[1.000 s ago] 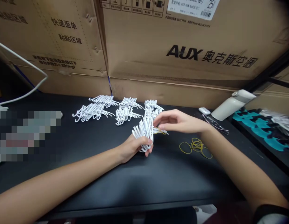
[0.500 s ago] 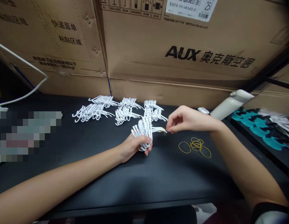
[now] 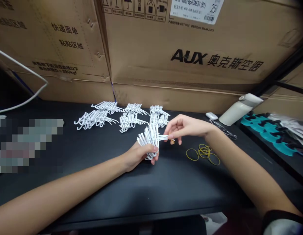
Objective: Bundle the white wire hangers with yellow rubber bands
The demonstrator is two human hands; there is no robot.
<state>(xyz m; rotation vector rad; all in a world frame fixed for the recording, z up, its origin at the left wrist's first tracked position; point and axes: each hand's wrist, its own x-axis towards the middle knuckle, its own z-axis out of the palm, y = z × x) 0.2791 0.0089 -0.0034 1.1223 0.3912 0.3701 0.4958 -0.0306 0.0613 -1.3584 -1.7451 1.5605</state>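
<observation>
A bundle of white hooks (image 3: 148, 138) is gripped in my left hand (image 3: 140, 153), the thumb lying across the front. The straight ends of the bundle point right, where my right hand (image 3: 179, 129) pinches them between thumb and fingers. A bit of yellow rubber band (image 3: 172, 141) shows at the tips under my right fingers. Behind my hands, more white hooks lie in several piles (image 3: 130, 120) on the black table (image 3: 141, 195). Loose yellow rubber bands (image 3: 204, 151) lie to the right of my right hand.
Cardboard boxes (image 3: 185, 75) stand along the back. At the right are a white bottle (image 3: 237, 109), a small white object (image 3: 211, 116), scissors (image 3: 223, 129) and a rack of teal items (image 3: 266, 130). A white cable (image 3: 24, 65) hangs at the left.
My right hand has moved a little left onto the straight ends of the bundle, and its fingers now cover them. The scissors have come into view behind my right forearm.
</observation>
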